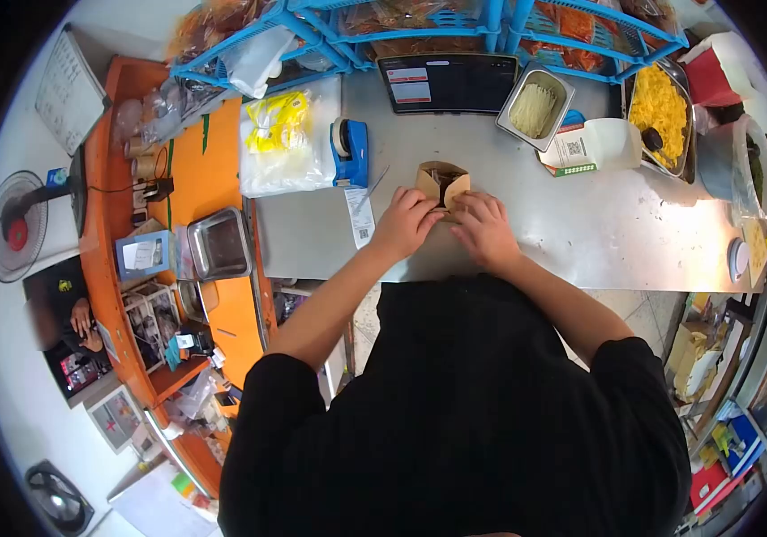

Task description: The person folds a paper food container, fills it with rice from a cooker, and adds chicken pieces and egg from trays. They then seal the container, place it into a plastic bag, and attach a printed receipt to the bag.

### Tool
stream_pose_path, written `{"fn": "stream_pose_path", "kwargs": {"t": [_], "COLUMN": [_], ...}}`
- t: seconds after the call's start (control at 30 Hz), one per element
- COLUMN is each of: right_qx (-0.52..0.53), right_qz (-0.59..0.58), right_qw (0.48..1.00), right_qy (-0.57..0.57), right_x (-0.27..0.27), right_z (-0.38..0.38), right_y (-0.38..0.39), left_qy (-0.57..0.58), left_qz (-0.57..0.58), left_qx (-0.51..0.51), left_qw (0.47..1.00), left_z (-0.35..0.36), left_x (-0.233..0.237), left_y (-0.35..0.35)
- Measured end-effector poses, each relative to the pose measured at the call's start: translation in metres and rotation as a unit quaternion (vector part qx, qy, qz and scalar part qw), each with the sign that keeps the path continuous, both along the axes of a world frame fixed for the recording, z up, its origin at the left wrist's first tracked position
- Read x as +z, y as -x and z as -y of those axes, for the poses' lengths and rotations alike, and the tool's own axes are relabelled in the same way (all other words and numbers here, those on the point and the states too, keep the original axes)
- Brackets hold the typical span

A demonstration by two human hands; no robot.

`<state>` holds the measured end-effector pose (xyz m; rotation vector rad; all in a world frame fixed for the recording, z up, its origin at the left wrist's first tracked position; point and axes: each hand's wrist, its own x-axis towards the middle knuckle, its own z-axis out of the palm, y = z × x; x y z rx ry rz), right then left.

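A small brown paper box [458, 185] with dark contents showing between its raised flaps stands on the metal table [312, 234]. My left hand [408, 221] closes on its left near side, fingers bent over the flap edge. On the other side, my right hand [486, 229] presses its fingers against the right near flap. Left of my hands lies a printed paper slip [359, 217]. Further left is a blue tape dispenser [354, 155] beside a stack of clear plastic bags [285, 166].
A tablet [446, 87] stands at the back under blue racks [419, 38]. Behind and right are a metal tin of pale shreds [535, 107], an open white box [604, 146] and a tray of yellow food [660, 107]. An orange counter [188, 179] is at left.
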<state>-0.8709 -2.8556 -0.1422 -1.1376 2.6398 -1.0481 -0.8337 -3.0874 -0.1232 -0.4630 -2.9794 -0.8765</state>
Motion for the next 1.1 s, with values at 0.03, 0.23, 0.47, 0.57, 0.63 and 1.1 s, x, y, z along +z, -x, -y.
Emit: {"fn": "stream_pose_path", "kwargs": {"t": [0.03,0.23,0.47,0.57,0.63,1.1], "right_qx": [-0.03,-0.13,-0.121,-0.138,-0.133,-0.212], "right_qz": [0.047,0.123,0.113,0.079,0.145,0.343], "right_qw": [0.998,0.981,0.986,0.987,0.977,0.889], "right_qy": [0.036,0.075,0.004,0.03,0.078,0.217], "right_x": [-0.003,-0.019,-0.021,-0.022,-0.027,-0.02], "right_z": [0.001,0.012,0.014,0.017,0.018,0.009], "right_y": [0.001,0.014,0.02,0.015,0.017,0.033], "left_qy": [-0.037,-0.203,-0.024,-0.087,-0.057,-0.229], "left_qz": [0.033,0.17,-0.079,-0.047,-0.045,-0.055], "left_qx": [0.024,0.229,0.234,0.133,0.076,0.369], "left_qw": [0.999,0.937,0.969,0.986,0.994,0.899], "left_z": [-0.002,-0.03,-0.029,-0.016,-0.01,-0.036], "left_x": [-0.004,-0.008,0.002,0.004,0.001,-0.014], "left_y": [-0.001,-0.002,0.015,0.022,0.019,0.011]}}
